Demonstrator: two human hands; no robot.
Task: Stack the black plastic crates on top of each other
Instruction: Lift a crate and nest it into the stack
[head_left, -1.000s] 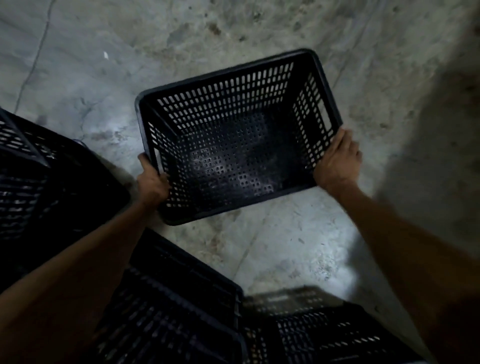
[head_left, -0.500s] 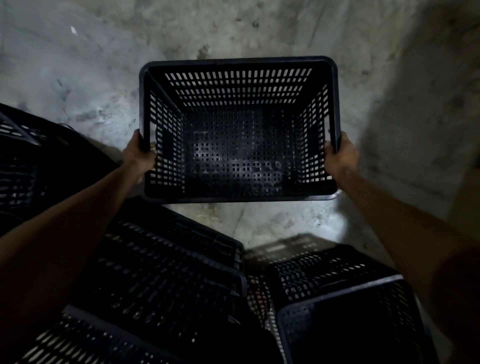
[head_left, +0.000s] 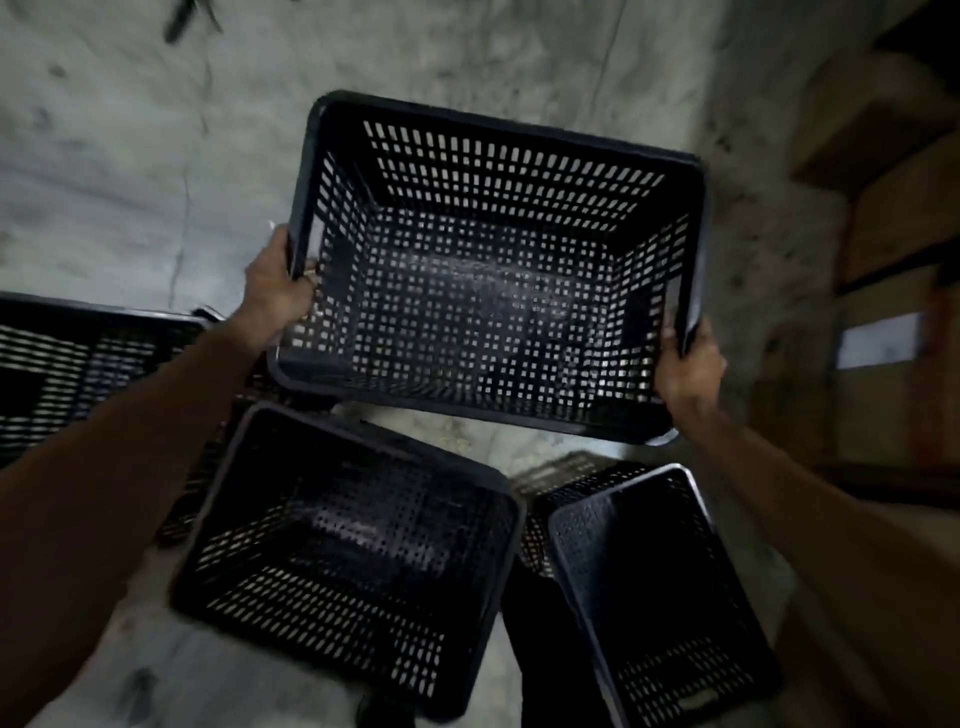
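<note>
The concrete floor (head_left: 130, 171) fills the frame from nine to twelve o'clock, with what appear to be stacked cardboard boxes (head_left: 888, 218) at three o'clock. The held crate (head_left: 488, 291) is carried clear of the floor at the centre, tilted, its open mouth facing up. It is judged stiff, light for its bulk and easy to grip, being perforated plastic with a thick rim; the best hold is at the short-side rims and the handle slot. It is gripped there now: the left hand (head_left: 278, 293) is wrapped round the left rim, the right hand (head_left: 691, 364) closed on the right rim beside the slot.

An open crate (head_left: 343, 561) stands at six o'clock, the likeliest seat. A narrower-looking crate (head_left: 660, 582) sits just beside it at five o'clock, and another crate (head_left: 88, 358) lies at nine o'clock; either rim could be caught in lowering.
</note>
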